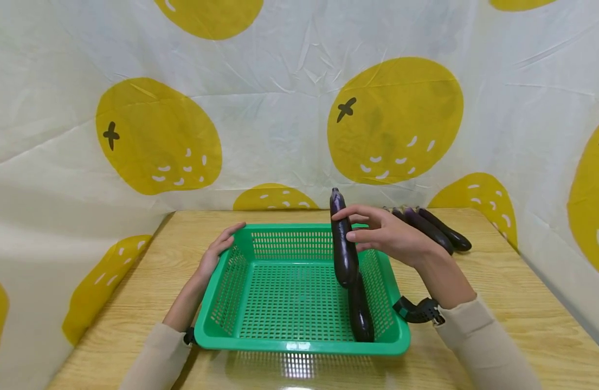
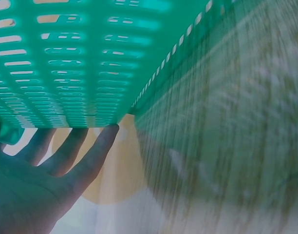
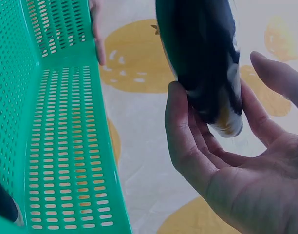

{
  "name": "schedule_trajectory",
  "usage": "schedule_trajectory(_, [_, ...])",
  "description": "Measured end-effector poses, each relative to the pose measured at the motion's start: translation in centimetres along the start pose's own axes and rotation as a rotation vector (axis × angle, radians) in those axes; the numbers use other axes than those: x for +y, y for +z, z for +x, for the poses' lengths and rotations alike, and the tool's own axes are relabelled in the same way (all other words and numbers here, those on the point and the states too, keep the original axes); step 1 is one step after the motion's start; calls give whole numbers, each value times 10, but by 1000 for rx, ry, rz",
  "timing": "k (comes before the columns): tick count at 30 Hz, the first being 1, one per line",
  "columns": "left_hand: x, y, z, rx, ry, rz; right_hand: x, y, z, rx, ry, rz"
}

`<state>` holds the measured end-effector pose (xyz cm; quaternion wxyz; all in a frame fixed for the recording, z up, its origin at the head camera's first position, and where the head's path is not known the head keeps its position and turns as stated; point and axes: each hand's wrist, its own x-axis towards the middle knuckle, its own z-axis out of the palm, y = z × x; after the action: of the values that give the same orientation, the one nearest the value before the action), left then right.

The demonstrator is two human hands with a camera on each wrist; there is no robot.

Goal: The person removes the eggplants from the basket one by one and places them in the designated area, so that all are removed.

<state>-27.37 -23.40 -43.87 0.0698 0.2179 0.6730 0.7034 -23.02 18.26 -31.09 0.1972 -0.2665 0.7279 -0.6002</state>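
Observation:
My right hand [image 1: 384,233] holds a glossy dark purple eggplant [image 1: 343,244] upright over the right part of a green plastic basket [image 1: 299,345]. In the right wrist view its fingers [image 3: 180,122] wrap one side of the eggplant's end. A second eggplant [image 1: 360,314] lies inside the basket along the right wall, its upper part hidden behind the held one. My left hand [image 1: 216,252] holds the basket's back left corner at the rim. In the left wrist view the fingers [image 2: 93,156] reach past the perforated wall, their tips against it.
Several more eggplants [image 1: 428,230] lie on the wooden table [image 1: 519,303] behind and to the right of the basket, partly hidden by my right hand. A white cloth [image 1: 279,141] with yellow fruit shapes hangs around the table's back and sides.

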Motion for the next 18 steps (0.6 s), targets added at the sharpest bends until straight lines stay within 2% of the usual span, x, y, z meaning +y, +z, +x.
schedule_trajectory(7, [0, 1, -2, 2, -17, -50, 4, -3, -6, 30, -25, 1])
schedule_trajectory(18, [1, 1, -2, 8, -32, -43, 7, -9, -13, 51, -67, 21])
